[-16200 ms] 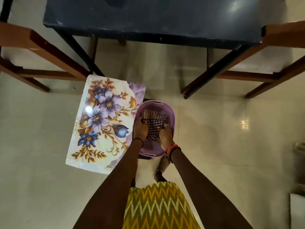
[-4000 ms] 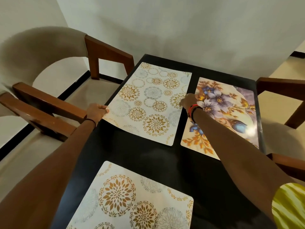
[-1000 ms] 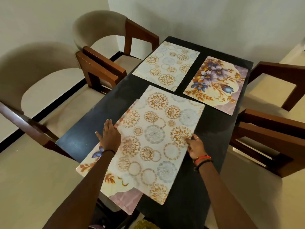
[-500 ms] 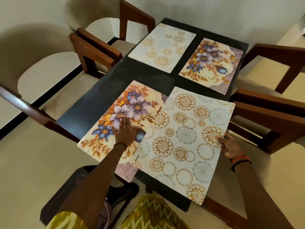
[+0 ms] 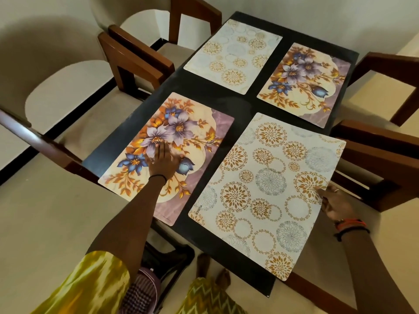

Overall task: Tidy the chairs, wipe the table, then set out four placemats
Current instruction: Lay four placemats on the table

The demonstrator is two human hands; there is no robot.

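Several placemats lie on the black table. Far left is a pale mat with gold circles, far right a floral mat. The near floral placemat lies under my left hand, which presses flat on it with fingers spread. The near gold-circle placemat overhangs the table's right and near edges; my right hand pinches its right edge.
Two wooden chairs with beige seats stand left of the table, two more on the right. A purple basket with a checked cloth sits on a dark stool by my legs. A wall runs behind.
The two near mats overlapped half a second ago; they lie side by side with a gap. My left hand slid the floral mat further onto the table, and my right hand stays at the gold-circle mat's edge.
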